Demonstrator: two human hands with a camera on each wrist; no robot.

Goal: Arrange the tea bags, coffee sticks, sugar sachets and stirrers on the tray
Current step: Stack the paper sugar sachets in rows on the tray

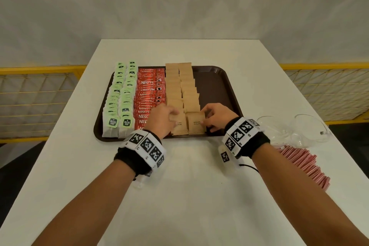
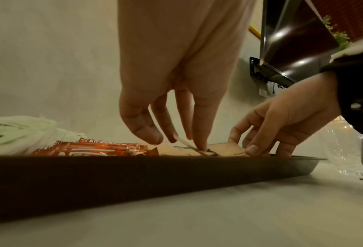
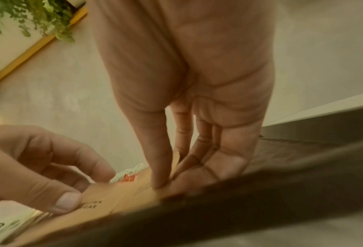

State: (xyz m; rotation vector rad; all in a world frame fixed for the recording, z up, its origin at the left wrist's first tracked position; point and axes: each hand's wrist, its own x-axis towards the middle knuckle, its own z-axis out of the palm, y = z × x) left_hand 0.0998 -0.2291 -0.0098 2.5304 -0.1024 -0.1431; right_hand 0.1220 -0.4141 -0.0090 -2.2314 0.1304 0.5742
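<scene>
Sugar sachets [image 1: 182,88], brown paper, lie in two overlapping columns near the middle of the tray [image 1: 216,86]. Left of them runs a column of red coffee sticks [image 1: 150,90], and left again two columns of tea bags [image 1: 119,96] with green tags, reaching over the tray's left rim. The tray's right part is bare. Left hand [image 1: 162,119]: fingers curled down, thumb and fingertips pinching the nearest sachet of the left sugar column [image 1: 179,125] at its left edge; in the left wrist view the fingertips [image 2: 199,142] press onto the paper. Right hand [image 1: 216,118]: fingers bent, thumb and forefinger pinching the right edge of the nearest sachet of the right column [image 1: 196,123], which lies flat just beside the other. Both sachets rest at the tray's near rim. On the worktop [image 1: 179,185], right of the tray, lie a clear plastic wrapper [image 1: 295,130] and a fanned pile of pink sachets [image 1: 303,164], apart from the tray. Both wrists carry black bands [image 1: 139,150] with printed square markers.
</scene>
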